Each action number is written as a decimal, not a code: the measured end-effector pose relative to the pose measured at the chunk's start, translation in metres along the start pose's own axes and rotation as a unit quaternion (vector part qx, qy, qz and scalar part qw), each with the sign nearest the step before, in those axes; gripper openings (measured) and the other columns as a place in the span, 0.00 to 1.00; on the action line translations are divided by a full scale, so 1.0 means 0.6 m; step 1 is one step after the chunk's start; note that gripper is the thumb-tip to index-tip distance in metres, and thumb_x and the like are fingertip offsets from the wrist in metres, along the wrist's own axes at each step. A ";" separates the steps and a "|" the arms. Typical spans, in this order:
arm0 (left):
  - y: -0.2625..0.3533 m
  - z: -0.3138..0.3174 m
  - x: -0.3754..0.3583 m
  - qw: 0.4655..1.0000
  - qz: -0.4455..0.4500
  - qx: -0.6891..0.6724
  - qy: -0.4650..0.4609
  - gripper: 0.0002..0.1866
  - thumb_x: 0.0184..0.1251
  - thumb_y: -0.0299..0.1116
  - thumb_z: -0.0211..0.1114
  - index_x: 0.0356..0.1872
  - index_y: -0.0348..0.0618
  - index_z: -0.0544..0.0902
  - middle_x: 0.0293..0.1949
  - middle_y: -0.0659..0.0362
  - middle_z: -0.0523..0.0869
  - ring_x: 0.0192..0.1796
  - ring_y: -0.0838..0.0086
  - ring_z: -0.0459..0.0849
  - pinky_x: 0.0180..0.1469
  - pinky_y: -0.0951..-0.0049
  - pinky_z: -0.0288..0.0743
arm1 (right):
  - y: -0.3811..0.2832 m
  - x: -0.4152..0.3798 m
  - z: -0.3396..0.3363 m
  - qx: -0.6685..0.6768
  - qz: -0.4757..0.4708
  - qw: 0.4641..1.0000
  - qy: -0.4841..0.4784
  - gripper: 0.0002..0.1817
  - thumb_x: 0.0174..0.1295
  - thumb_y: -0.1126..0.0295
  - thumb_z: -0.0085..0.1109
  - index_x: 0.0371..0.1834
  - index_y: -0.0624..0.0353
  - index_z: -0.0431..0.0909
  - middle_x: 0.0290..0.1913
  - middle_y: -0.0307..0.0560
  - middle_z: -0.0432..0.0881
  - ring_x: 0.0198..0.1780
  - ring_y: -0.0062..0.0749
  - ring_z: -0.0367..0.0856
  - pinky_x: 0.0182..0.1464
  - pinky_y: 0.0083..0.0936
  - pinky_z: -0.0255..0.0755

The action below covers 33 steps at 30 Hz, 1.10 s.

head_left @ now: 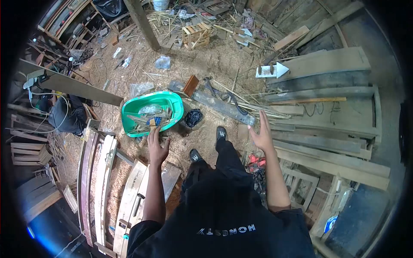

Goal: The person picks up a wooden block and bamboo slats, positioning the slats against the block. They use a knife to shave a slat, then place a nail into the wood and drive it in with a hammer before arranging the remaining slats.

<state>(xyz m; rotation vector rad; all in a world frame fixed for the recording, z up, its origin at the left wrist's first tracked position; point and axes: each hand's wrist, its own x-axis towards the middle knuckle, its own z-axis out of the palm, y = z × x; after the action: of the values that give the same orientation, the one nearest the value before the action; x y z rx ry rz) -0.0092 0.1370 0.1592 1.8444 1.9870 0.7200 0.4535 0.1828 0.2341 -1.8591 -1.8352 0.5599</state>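
Observation:
My left hand reaches forward, fingers stretched and thumb apart, with nothing in its grasp. Its fingertips overlap the near rim of a green plastic tub in this view. Inside the tub lie wood scraps, clear plastic and something blue, with a small tan wood block just beyond my fingertips. On the other side, my right hand is raised with its fingers extended, also holding nothing. Close to it is the end of a long grey plank, which has a dark curved tool and a reddish-brown wood piece on it.
A black plastic bag sits beside the tub. Curved timber beams stand at the left, with a hammer on one. Long boards are stacked at the right. A post rises ahead, and a person crouches at far left.

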 end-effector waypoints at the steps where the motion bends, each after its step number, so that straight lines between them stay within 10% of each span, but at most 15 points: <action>1: 0.015 0.002 0.013 1.000 -0.013 0.002 -0.004 0.37 0.67 0.43 0.74 0.74 0.41 0.72 0.70 0.39 0.74 0.75 0.40 0.67 0.77 0.44 0.61 | 0.010 0.017 -0.004 0.000 -0.003 1.000 -0.003 0.47 0.67 0.59 0.69 0.84 0.64 0.54 0.82 0.66 0.59 0.83 0.58 0.56 0.84 0.45 0.51; 17: 0.180 0.141 0.251 0.998 -0.023 0.057 0.003 0.35 0.68 0.42 0.73 0.73 0.45 0.73 0.72 0.40 0.73 0.77 0.38 0.65 0.79 0.42 0.58 | 0.185 0.356 -0.061 0.005 -0.034 0.996 -0.083 0.46 0.70 0.62 0.68 0.86 0.56 0.52 0.84 0.59 0.58 0.84 0.52 0.56 0.82 0.42 0.55; 33: -0.010 0.347 0.427 0.995 -0.047 0.077 -0.049 0.33 0.68 0.38 0.72 0.72 0.43 0.74 0.71 0.42 0.74 0.73 0.42 0.70 0.76 0.46 0.63 | 0.333 0.552 0.216 -0.006 -0.029 0.990 -0.137 0.47 0.67 0.60 0.69 0.85 0.57 0.54 0.84 0.59 0.57 0.83 0.56 0.58 0.82 0.44 0.57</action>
<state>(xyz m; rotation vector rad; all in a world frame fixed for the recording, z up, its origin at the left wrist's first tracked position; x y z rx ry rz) 0.0761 0.4189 0.0100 1.8170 2.1004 0.4514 0.5470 0.5196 0.0235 -1.8032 -2.0621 0.8186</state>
